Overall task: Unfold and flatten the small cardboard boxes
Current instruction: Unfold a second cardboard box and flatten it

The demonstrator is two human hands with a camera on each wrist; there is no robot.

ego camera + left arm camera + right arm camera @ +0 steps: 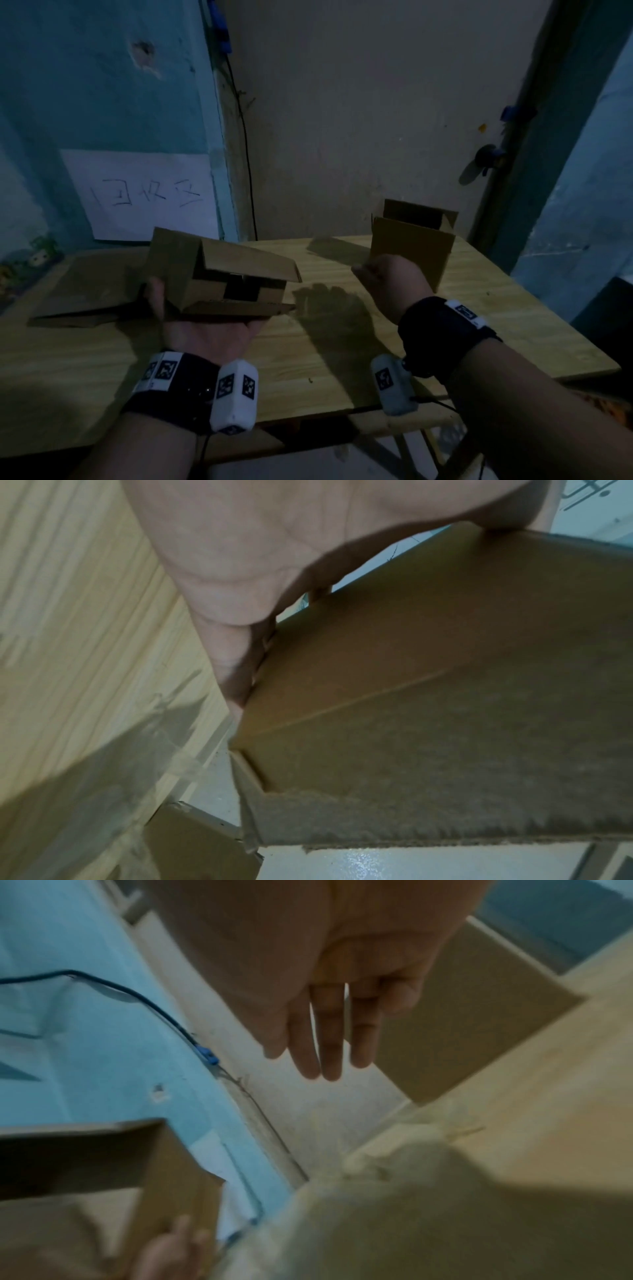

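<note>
A small brown cardboard box (219, 274) with its flaps hanging open lies on my upturned left hand (205, 330), above the wooden table. The thumb presses against its left side and the fingers curl under it. The left wrist view shows the same box (445, 696) close up, with a torn lower flap edge and my left hand (240, 561) round its corner. My right hand (387, 277) hovers to the right of the box, holding nothing. Its fingers (325, 1042) are straight. A second box (411, 246) stands open-topped at the back right.
A flattened piece of cardboard (85, 291) lies on the table (342, 359) at the left. A white paper sign (144, 195) hangs on the blue wall behind. A black cable (246, 154) runs down the wall corner. The table's near edge is just under my wrists.
</note>
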